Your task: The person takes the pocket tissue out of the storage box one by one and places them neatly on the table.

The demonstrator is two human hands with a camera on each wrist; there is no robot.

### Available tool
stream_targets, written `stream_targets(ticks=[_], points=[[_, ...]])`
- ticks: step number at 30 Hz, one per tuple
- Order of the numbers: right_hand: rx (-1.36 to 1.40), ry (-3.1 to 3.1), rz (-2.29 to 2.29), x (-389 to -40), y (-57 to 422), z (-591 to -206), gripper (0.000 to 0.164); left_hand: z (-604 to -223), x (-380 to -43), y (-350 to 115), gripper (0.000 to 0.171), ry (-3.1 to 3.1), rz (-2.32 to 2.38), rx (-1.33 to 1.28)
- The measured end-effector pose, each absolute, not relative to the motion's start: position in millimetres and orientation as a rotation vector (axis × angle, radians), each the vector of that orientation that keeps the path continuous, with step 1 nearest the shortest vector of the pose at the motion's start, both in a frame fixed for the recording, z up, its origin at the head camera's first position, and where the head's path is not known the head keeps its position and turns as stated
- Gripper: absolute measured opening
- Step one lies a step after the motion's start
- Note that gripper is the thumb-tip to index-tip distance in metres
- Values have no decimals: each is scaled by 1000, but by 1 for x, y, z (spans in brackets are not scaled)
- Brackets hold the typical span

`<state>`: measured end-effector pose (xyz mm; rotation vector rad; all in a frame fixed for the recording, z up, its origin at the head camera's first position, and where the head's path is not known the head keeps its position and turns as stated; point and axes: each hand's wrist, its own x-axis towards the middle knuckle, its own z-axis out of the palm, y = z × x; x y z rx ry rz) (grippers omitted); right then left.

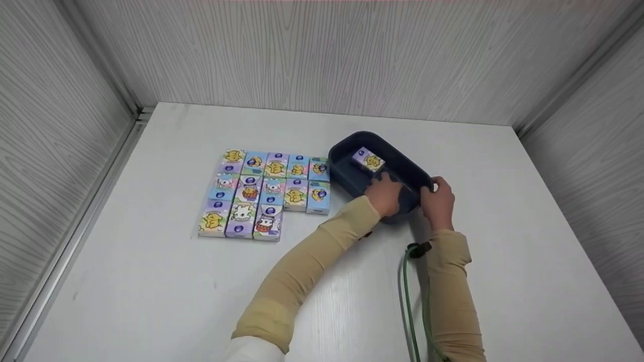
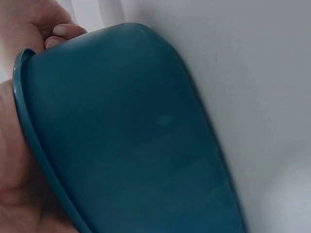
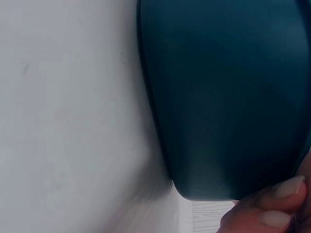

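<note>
A dark blue plastic bin [image 1: 342, 178] with rounded corners sits at an angle on the table, teal in both wrist views. Inside it, toward the far end, lies one small cartoon-printed pack [image 1: 369, 160]. My left hand [image 1: 386, 195] reaches over the near wall into the bin, fingers extended, fingertips right by that pack's near edge. At the right end, my right hand [image 1: 438, 203] grips the rim, thumb inside and fingers outside. In the right wrist view, curled fingers [image 3: 272, 206] show at the bin's end. The left fingertips are hidden in the left wrist view.
Left of the bin, several similar packs [image 1: 246, 192] lie close together in rows, the nearest right beside its wall. A green cable [image 1: 406, 296] runs along the right forearm. Wood-grain panels [image 1: 322, 55] stand around the white table [image 1: 151, 281].
</note>
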<state>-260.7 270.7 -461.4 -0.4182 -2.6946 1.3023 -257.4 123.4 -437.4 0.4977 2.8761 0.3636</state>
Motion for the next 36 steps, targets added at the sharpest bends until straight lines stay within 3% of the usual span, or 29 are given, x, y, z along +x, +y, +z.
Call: stream_targets(ticks=[7, 16, 23, 36], points=[[-396, -2700, 1275, -259, 272, -462, 35, -443, -253, 121, 54, 2992, 500, 584], [-357, -2696, 1240, -261, 272, -463, 35, -442, -244, 107, 39, 3289, 656, 981], [-374, -2691, 1255, -260, 271, -462, 36, -423, -221, 75, 42, 3264, 892, 1196], [-360, -2698, 1260, -258, 269, -461, 37, -436, -176, 1, 41, 3118, 685, 1108]])
